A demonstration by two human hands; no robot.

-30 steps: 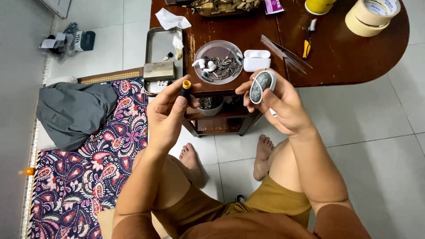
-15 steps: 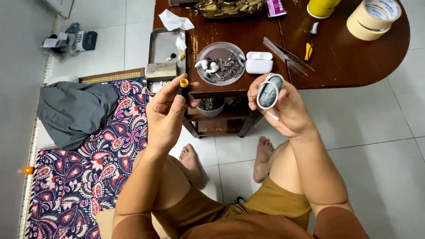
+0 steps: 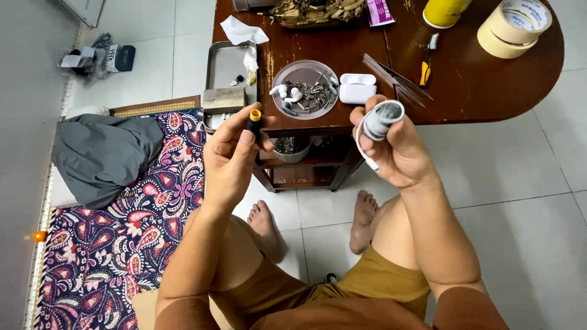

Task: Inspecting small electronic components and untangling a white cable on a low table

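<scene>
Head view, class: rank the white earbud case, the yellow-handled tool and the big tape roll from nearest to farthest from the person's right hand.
From the right hand:
1. White earbud case, on the table just above the hand.
2. Yellow-handled tool, farther up and to the right.
3. Big tape roll, at the table's far right corner.

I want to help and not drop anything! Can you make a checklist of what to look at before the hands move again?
1. Left hand grips the small black tool with the yellow cap: ok, pinched between fingers and thumb.
2. Right hand grips the little round roll: ok, fingers wrap it.
3. White strip hanging loose from the roll: cannot tell where it ends.
4. Round dish of small parts sits fully on the table: ok.
5. White earbud case away from the edge: ok.
6. Tool's tip: cannot tell, hidden by fingers.
</scene>
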